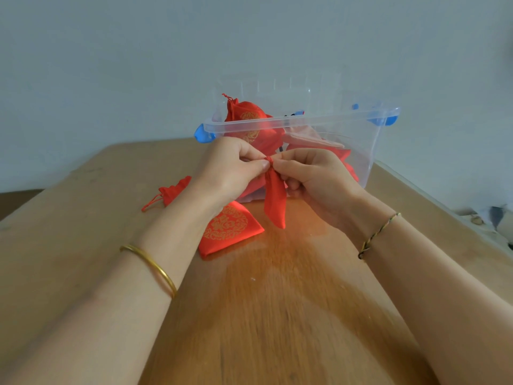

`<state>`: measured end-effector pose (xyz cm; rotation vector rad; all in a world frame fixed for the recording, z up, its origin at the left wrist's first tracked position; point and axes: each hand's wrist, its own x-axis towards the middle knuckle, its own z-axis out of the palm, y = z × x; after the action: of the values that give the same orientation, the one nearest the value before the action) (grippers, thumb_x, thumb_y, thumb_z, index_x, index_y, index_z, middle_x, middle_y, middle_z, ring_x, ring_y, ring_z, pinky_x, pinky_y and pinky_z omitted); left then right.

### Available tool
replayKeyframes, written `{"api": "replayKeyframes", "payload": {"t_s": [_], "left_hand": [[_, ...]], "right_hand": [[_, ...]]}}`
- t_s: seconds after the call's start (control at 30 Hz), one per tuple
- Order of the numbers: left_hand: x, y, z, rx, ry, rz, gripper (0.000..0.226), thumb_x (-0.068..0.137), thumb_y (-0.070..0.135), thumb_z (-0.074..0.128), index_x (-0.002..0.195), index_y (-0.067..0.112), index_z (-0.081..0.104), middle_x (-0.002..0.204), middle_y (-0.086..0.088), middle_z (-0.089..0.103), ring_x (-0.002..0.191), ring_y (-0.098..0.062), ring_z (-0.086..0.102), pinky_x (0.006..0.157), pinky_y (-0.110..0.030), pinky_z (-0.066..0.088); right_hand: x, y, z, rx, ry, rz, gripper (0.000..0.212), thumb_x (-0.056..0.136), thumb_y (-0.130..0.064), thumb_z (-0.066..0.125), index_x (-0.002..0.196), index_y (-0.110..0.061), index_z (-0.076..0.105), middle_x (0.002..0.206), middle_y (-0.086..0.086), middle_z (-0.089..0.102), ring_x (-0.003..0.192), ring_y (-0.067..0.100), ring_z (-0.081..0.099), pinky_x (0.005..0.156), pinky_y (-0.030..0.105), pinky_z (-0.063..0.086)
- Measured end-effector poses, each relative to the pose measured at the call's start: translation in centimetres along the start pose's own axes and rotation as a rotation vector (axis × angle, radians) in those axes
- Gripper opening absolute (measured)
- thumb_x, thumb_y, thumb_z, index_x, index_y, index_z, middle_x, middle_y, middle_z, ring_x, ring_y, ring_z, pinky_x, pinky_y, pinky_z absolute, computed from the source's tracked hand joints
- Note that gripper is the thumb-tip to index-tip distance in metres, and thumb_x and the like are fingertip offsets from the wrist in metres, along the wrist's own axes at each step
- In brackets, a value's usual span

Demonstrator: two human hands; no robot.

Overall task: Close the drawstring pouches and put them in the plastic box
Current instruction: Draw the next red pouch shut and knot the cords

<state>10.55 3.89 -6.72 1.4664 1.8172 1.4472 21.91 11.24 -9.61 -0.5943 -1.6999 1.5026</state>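
Red pouch [275, 201] hanging above the wooden table [277, 301], left hand [230, 170] and right hand [313, 173] both pinching its gathered neck — fingertips closed tight, plastic box [347, 126] just behind

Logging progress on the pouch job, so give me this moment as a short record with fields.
held pouch: red pouch, neck pinched by left hand and right hand, body hanging above the table
on table: flat red pouch, small red pouch
plastic box: open, red pouches inside
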Motion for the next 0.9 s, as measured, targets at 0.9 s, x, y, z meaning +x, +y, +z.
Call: {"api": "replayKeyframes", "payload": {"t_s": [0.9], "left_hand": [[1.8,-2.6,-1.2,0.419,0.146,0.242,0.014,0.089,0.005,0.048,0.080,0.013,0.055,0.079,-0.005,0.065,0.078,-0.023,0.065,0.077,-0.045,0.053]], "right_hand": [[0.2,0.8,-1.3,-0.375,0.130,-0.025,0.014,0.083,-0.006,0.062,0.088,0.006,0.064,0.061,-0.004,0.057,0.045,-0.002,0.046,0.045,0.012,0.037]]}}
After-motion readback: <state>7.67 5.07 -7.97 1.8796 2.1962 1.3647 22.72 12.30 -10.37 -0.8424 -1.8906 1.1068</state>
